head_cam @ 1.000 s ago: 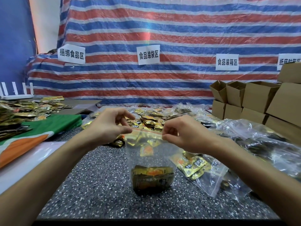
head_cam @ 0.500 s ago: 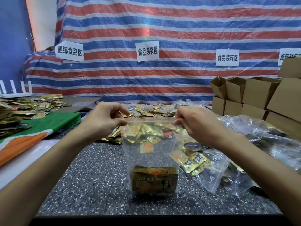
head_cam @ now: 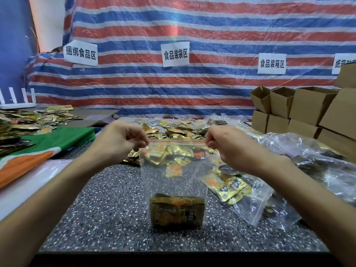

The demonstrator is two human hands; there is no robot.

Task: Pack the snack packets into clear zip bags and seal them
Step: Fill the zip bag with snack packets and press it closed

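Head: zip bag [head_cam: 173, 182] upright, long axis vertical, seal up.

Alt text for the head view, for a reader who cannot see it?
The left hand and right hand pinch the top corners of a clear zip bag upright on a speckled table, gold snack packets at its bottom. Loose packets lie behind, cardboard boxes at right.

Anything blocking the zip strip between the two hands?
Nothing visible. The left hand and right hand pinch the clear zip bag at its top corners; the zip strip between them is bare, and the snack packets sit at the bag's bottom.
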